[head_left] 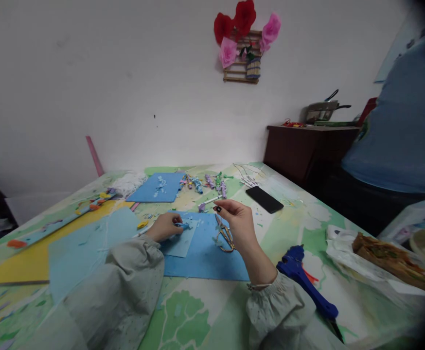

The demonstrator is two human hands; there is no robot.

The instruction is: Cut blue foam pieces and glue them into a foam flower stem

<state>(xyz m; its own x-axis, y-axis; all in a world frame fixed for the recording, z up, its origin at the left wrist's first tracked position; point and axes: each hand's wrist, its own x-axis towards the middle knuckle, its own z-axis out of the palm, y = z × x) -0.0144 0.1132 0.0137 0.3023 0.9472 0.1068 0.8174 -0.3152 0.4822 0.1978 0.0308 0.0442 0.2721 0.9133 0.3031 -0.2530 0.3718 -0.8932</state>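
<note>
My left hand (pixel 164 227) is closed on a small blue paper piece (pixel 184 225), above a light blue paper sheet (pixel 186 243). A thin white stick (pixel 142 231) shows at the left side of that hand; whether it is held I cannot tell. My right hand (pixel 239 222) is raised with thumb and forefinger pinched; anything between them is too small to make out. Just below it, gold-handled scissors (pixel 225 237) lie on a blue foam sheet (pixel 207 269). Beyond the fingertips rests a white stick (pixel 212 200) beside a small purple piece (pixel 202 207).
Curled paper pieces (pixel 198 184) and a second blue sheet (pixel 145 193) lie farther back. A black phone (pixel 264 199), a blue glue gun (pixel 307 282) and food in a wrapper (pixel 387 257) are on the right. A person (pixel 398 121) stands beyond.
</note>
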